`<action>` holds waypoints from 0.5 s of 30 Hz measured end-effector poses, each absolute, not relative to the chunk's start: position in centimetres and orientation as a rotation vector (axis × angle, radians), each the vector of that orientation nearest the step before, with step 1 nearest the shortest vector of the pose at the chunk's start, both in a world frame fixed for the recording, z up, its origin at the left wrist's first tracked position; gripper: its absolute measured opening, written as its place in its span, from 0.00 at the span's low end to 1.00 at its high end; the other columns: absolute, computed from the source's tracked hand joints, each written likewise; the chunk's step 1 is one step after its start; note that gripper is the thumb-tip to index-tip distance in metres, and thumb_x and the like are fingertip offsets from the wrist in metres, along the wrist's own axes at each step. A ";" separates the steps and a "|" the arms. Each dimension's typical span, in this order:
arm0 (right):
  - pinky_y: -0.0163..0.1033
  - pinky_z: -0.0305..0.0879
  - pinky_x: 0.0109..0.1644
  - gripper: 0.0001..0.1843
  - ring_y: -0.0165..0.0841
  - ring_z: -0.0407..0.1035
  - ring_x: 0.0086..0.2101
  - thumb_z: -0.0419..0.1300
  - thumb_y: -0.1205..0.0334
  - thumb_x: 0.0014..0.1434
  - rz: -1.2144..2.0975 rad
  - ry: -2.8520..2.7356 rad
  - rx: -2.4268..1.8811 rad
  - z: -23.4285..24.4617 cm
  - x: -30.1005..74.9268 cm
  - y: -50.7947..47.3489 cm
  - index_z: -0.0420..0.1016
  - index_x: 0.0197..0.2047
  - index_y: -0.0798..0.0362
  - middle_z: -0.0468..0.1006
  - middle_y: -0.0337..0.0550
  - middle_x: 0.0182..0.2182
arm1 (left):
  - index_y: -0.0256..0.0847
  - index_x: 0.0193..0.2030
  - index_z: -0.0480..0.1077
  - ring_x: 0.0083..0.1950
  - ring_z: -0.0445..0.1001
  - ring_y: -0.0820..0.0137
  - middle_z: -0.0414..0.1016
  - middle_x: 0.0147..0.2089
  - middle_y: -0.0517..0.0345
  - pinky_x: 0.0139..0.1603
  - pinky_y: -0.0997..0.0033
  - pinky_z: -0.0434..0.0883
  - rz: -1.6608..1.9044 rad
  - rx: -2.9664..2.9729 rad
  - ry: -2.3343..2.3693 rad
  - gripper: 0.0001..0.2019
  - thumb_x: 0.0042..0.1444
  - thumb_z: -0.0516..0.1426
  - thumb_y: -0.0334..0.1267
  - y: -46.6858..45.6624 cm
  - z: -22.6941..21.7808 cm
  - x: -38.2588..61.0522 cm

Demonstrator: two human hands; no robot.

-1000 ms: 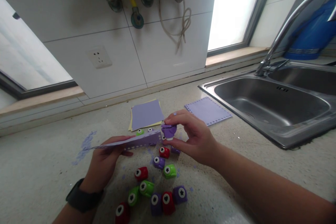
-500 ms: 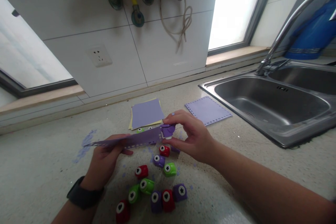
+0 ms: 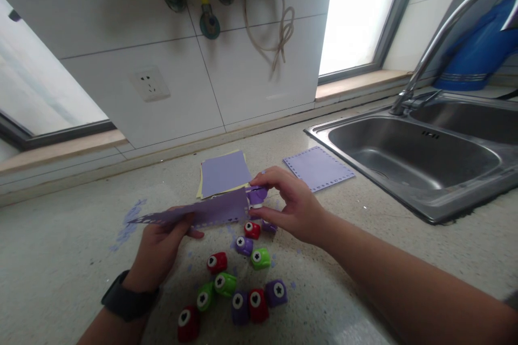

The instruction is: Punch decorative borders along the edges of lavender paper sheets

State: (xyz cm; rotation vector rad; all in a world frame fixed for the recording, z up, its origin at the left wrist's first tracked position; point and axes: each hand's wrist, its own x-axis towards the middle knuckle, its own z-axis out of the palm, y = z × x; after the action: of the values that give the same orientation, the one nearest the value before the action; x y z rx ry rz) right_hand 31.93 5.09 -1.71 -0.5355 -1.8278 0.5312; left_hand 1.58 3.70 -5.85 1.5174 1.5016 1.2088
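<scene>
My left hand (image 3: 165, 237) pinches a purple sheet of paper (image 3: 218, 207) with small holes along its edges, holding it tilted above the counter. At the sheet's right edge, my right hand (image 3: 285, 199) grips a purple craft punch (image 3: 256, 197) between thumb and fingers; the paper's edge meets the punch. Below the sheet stand several more punches: a red punch (image 3: 252, 230), a purple punch (image 3: 244, 246) and a green punch (image 3: 260, 259) are closest. A red punch (image 3: 217, 262) and a green punch (image 3: 225, 283) lie nearer to me, among others.
Behind my hands lies a stack of purple and yellow paper (image 3: 224, 173). A purple sheet with punched borders (image 3: 319, 168) rests by the steel sink (image 3: 435, 210). Tiny purple cut-outs (image 3: 128, 223) are scattered at left. A faucet (image 3: 429, 48) rises behind the sink.
The sheet's right end and the punch have shifted slightly, with the sheet turned a little more face-on. Both hands keep their holds. The whole view has moved a little.
</scene>
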 end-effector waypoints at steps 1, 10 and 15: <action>0.44 0.69 0.47 0.22 0.36 0.71 0.41 0.72 0.64 0.56 0.535 -1.835 -0.545 -1.8 31.9 5.1 0.73 0.52 0.51 0.76 0.46 0.42 | 0.40 0.38 0.78 0.32 0.83 0.60 0.84 0.31 0.56 0.44 0.61 0.77 1.201 1.524 1.519 0.13 0.58 0.64 0.48 3.7 -5.8 1.6; 0.44 0.69 0.47 0.22 0.35 0.71 0.41 0.72 0.63 0.56 0.546 -1.824 -0.574 -2.1 31.8 5.4 0.72 0.52 0.51 0.76 0.45 0.42 | 0.39 0.43 0.78 0.30 0.82 0.62 0.85 0.40 0.53 0.39 0.62 0.79 1.234 1.510 1.435 0.13 0.58 0.64 0.46 3.6 -5.6 1.7; 0.44 0.69 0.47 0.21 0.35 0.71 0.41 0.72 0.63 0.56 0.550 -1.826 -0.567 -2.0 31.8 5.3 0.72 0.52 0.51 0.76 0.45 0.42 | 0.38 0.44 0.79 0.31 0.82 0.62 0.85 0.40 0.51 0.39 0.61 0.80 1.230 1.556 1.436 0.13 0.58 0.64 0.45 3.5 -5.3 1.8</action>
State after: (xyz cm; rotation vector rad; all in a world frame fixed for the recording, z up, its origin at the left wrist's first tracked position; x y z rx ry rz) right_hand 31.84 5.34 -2.02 -0.5671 -1.8257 0.5504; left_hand 1.80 3.50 -5.34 1.5565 1.4358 1.2299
